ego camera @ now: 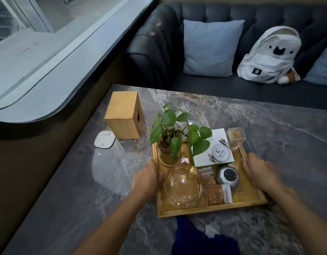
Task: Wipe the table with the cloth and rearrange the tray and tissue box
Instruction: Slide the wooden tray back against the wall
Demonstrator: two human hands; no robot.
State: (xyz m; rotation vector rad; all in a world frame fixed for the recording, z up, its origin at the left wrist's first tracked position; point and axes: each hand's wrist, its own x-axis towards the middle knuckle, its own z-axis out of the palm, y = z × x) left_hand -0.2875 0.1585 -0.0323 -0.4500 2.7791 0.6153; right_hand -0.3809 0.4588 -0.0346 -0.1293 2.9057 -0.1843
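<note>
The wooden tray [210, 208] sits at lower centre of the frame on the grey marble table [269, 126]. The left hand [146, 179] is laid against the tray's left rim and the right hand [260, 173] against its right rim. Both appear to be closing on the edges, but blur hides the fingers, so whether either hand has a firm grasp cannot be told.

The tray is loaded: a potted plant [172, 137] in a glass vessel at its upper left, a clear glass bowl [183, 184] at its lower left, a white box [214, 150], a small glass jar [235, 138], a silver tin [228, 175] and brown sachets [218, 196].

The wooden tissue box [124, 115] stands upright at centre left of the frame, apart from the tray, with a white coaster [104, 139] just beside it. The dark blue cloth [195, 240] lies on the table at bottom centre, touching the tray's near edge.

Judgement: the step in hand is moving the tray. It should be kept level and moved slowly; the plant is top-heavy and the glassware could slide. Sliding rather than lifting would be safer, with the cloth kept clear of the tray's path.
</note>
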